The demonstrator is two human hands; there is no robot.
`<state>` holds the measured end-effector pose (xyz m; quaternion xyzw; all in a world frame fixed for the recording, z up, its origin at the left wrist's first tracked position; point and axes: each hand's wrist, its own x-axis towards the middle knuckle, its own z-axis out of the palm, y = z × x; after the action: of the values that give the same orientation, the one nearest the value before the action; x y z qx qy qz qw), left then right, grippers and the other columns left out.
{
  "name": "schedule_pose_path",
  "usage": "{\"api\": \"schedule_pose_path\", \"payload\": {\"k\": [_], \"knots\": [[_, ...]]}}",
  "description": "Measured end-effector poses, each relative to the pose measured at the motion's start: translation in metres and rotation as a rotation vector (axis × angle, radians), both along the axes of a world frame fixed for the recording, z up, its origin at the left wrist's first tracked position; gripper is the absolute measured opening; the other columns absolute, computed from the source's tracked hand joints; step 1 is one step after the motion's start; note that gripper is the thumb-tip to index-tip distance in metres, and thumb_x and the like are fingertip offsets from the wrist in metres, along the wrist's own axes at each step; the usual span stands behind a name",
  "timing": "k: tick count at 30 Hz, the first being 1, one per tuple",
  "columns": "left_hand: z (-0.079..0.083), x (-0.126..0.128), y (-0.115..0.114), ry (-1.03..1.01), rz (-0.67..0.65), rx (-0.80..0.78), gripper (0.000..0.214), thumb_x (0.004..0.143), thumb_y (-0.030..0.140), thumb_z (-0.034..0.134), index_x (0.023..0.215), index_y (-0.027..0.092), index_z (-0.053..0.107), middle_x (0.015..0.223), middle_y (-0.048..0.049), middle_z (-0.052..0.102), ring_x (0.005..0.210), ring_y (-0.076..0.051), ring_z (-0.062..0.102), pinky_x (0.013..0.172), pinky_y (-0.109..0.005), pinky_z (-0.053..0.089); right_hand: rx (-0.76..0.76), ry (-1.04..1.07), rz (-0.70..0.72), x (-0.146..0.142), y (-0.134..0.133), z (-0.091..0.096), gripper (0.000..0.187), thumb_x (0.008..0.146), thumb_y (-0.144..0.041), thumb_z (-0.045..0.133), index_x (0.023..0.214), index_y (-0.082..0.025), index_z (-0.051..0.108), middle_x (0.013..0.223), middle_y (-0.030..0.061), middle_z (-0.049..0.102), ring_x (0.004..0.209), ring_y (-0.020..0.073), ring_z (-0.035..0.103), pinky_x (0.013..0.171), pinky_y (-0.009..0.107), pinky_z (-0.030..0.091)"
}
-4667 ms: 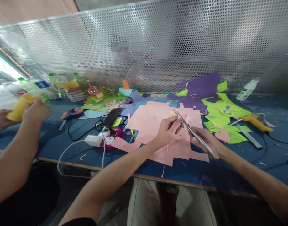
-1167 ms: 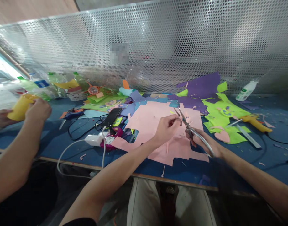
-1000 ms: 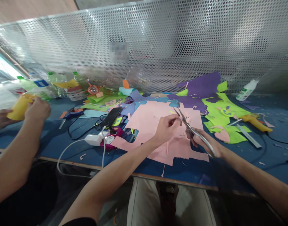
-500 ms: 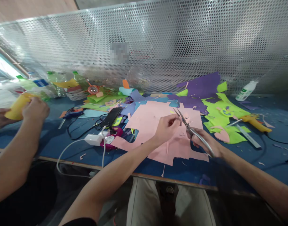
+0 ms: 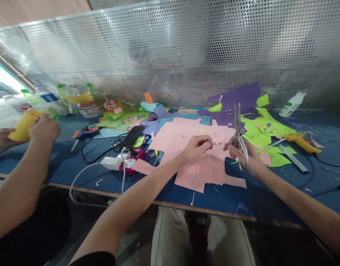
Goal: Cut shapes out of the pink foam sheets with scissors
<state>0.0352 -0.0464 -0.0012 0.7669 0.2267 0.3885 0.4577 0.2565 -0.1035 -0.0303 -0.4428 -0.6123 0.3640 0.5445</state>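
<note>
A small pink cut-out with a scalloped edge [image 5: 218,139] is pinched between the fingertips of my left hand [image 5: 198,147]. My right hand [image 5: 249,157] holds a pair of metal scissors [image 5: 238,129], its blades pointing up and away from me. The right fingertips come close to the cut-out's other side; whether they touch it I cannot tell. Beneath both hands lies a large pink sheet [image 5: 172,136] with pieces cut out of its edges. A pink heart-shaped piece [image 5: 265,158] sits behind my right hand, partly covered by it.
Left of me, a co-worker's hands [image 5: 44,127] hold a yellow rolled piece [image 5: 22,127]. A pink power strip [image 5: 131,162], phone [image 5: 133,136] and cables lie left of the sheet. On the right are a yellow glue gun [image 5: 304,143], a ruler [image 5: 293,159] and a white bottle [image 5: 292,105].
The scissors have swung from pointing left at the left hand to pointing upward, away from the cut-out. My right hand has turned, and the scalloped piece now shows between the hands.
</note>
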Motion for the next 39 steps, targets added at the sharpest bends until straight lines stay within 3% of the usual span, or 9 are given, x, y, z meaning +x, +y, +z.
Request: {"api": "schedule_pose_path", "payload": {"k": [3,6,11,16,20,30,34,39], "knots": [[-0.003,0.004,-0.002,0.143,-0.045,0.082,0.024,0.089,0.024,0.051,0.068,0.015,0.056,0.064,0.0024,0.048,0.063,-0.009,0.042,0.063,-0.026,0.033,-0.036,0.059,-0.070,-0.002,0.001,0.001,0.031,0.075,-0.044,0.080,0.095,-0.026,0.064,0.070,-0.0014,0.061,0.051,0.0138,0.051,0.046,0.026,0.042],[-0.005,0.007,-0.003,0.250,0.003,0.117,0.024,0.090,0.025,0.049,0.071,0.016,0.060,0.065,0.0023,0.050,0.064,-0.010,0.042,0.062,-0.025,0.033,-0.040,0.016,-0.144,-0.003,0.002,-0.002,0.037,0.068,-0.039,0.086,0.094,-0.026,0.064,0.078,0.0002,0.066,0.057,0.0151,0.057,0.050,0.026,0.045],[-0.005,0.008,-0.003,0.348,0.093,0.145,0.026,0.092,0.030,0.048,0.078,0.016,0.065,0.068,0.0014,0.055,0.064,-0.010,0.046,0.062,-0.024,0.036,-0.072,-0.009,-0.172,-0.005,0.004,-0.007,0.036,0.067,-0.041,0.086,0.088,-0.025,0.062,0.070,-0.0011,0.065,0.058,0.0160,0.059,0.051,0.026,0.045],[-0.006,0.008,-0.003,0.251,0.120,0.112,0.026,0.094,0.039,0.056,0.095,0.018,0.069,0.080,0.0001,0.064,0.064,-0.009,0.049,0.061,-0.023,0.038,-0.062,0.014,-0.205,-0.007,0.005,-0.007,0.037,0.066,-0.043,0.086,0.088,-0.025,0.063,0.067,-0.0025,0.063,0.056,0.0150,0.054,0.051,0.026,0.044],[-0.011,0.010,-0.005,0.193,0.095,0.053,0.028,0.090,0.044,0.063,0.097,0.017,0.069,0.070,0.0026,0.058,0.060,-0.008,0.047,0.056,-0.023,0.036,-0.047,0.028,-0.195,-0.007,0.006,-0.007,0.036,0.066,-0.043,0.087,0.088,-0.025,0.063,0.067,-0.0024,0.063,0.057,0.0157,0.056,0.052,0.026,0.045],[-0.008,0.015,-0.012,0.280,0.134,0.074,0.014,0.083,0.029,0.064,0.090,0.018,0.070,0.069,0.0023,0.060,0.064,-0.010,0.052,0.061,-0.023,0.039,-0.018,0.043,-0.142,-0.008,0.003,-0.008,0.034,0.067,-0.040,0.088,0.084,-0.026,0.062,0.065,-0.0036,0.059,0.052,0.0129,0.048,0.048,0.026,0.041],[-0.009,0.016,-0.011,0.308,0.139,0.108,0.013,0.083,0.028,0.063,0.091,0.019,0.068,0.071,0.0023,0.061,0.064,-0.010,0.052,0.061,-0.024,0.039,-0.054,0.130,-0.130,-0.010,0.003,-0.007,0.033,0.066,-0.038,0.089,0.083,-0.026,0.064,0.068,-0.0033,0.060,0.053,0.0124,0.049,0.048,0.025,0.041],[-0.017,0.021,-0.010,0.264,0.114,0.120,0.025,0.097,0.042,0.053,0.102,0.019,0.062,0.080,0.0000,0.064,0.067,-0.011,0.054,0.062,-0.024,0.040,-0.175,0.370,-0.091,-0.015,0.004,-0.005,0.032,0.064,-0.032,0.089,0.083,-0.024,0.065,0.072,-0.0042,0.056,0.054,0.0092,0.049,0.048,0.023,0.039]]}}
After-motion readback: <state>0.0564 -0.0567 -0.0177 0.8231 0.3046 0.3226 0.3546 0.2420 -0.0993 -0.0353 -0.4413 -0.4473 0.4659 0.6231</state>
